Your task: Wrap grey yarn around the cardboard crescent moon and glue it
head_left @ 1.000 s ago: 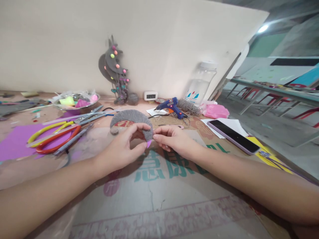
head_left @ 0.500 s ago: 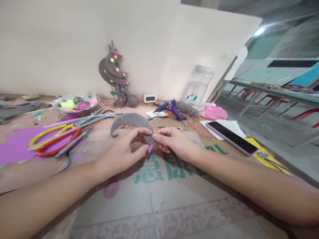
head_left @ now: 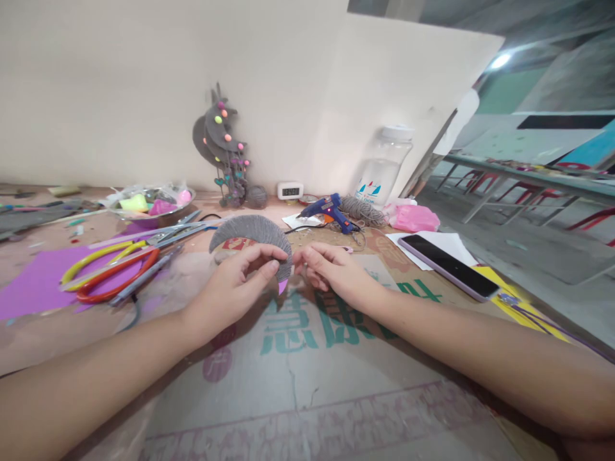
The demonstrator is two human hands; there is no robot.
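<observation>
Pinching a grey crescent (head_left: 254,227) near its right end, the left hand (head_left: 240,275) holds it above the worktop (head_left: 29,349) in the head view, a purple tip (head_left: 283,285) poking out below. The right hand (head_left: 336,272) has its thumb and fingertips closed together just beside that end; whether they grip a strand is unclear. Scissors (head_left: 156,239) lie to the left, a blue glue gun (head_left: 331,209) beyond the hands, and a phone (head_left: 448,266) to the right.

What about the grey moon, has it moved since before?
Yes, the grey moon has shifted a little to the left, judged against the clock.
</observation>
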